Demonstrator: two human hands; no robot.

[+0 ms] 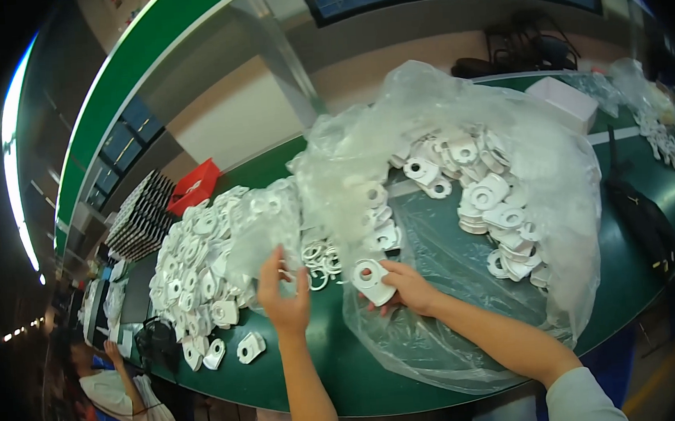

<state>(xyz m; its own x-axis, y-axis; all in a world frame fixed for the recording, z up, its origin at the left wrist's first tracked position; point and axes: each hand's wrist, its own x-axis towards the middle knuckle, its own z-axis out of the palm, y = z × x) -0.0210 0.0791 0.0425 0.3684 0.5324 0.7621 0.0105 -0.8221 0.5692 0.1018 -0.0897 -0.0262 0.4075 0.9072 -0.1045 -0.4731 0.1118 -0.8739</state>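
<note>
My right hand grips a flat white plastic part with a round hole near one end, over the front of a clear plastic bag. My left hand is raised to its left, thumb and fingers apart, with nothing visible in it. Just beyond the hands lie several loose white rings. A large heap of similar white parts spreads to the left, a few lying singly at its near edge. More white parts are piled inside the open bag on the right.
The green table curves round in front of me. At the back left stand a red bin and a stack of dark trays. A white box and a black bag are on the right. Another person sits at far left.
</note>
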